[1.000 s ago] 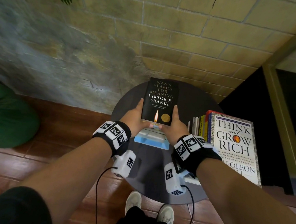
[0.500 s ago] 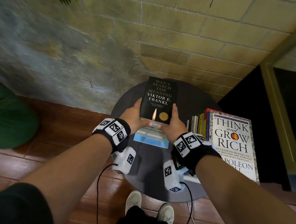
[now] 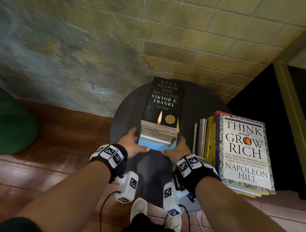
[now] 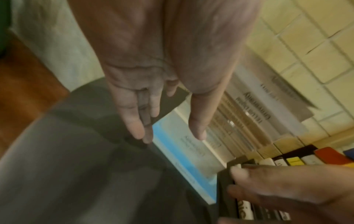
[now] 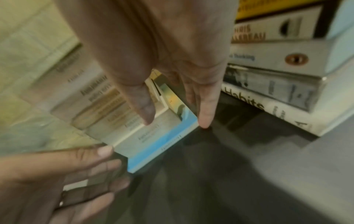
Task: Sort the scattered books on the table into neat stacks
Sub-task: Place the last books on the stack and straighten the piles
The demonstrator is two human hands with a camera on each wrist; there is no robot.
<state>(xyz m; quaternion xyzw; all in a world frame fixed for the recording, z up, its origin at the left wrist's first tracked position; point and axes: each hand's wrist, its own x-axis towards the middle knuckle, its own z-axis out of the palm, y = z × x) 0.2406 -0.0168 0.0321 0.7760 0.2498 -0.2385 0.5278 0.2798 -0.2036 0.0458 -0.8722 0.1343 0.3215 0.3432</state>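
A stack of books [image 3: 156,135] stands on the round dark table [image 3: 125,116], with a black "Man's Search for Meaning" book [image 3: 164,100] on top and a light-blue book [image 3: 154,146] at the bottom. My left hand [image 3: 133,144] lies along the stack's left side with straight fingers [image 4: 138,121], its thumb on the blue book [image 4: 172,144]. My right hand [image 3: 179,148] presses the right side the same way, fingers [image 5: 205,109] straight beside the blue book [image 5: 159,145]. A second stack topped by "Think and Grow Rich" [image 3: 245,150] stands to the right.
The table sits close to a brick wall [image 3: 157,31]. A green rounded object [image 3: 2,120] lies on the wooden floor at left. A dark opening with a pale frame [image 3: 298,121] is at right. My shoes [image 3: 138,207] and cables are under the table's near edge.
The black book, held by its sides before, now lies on top of the stack. Both hands have dropped from it to the sides of the stack's base.
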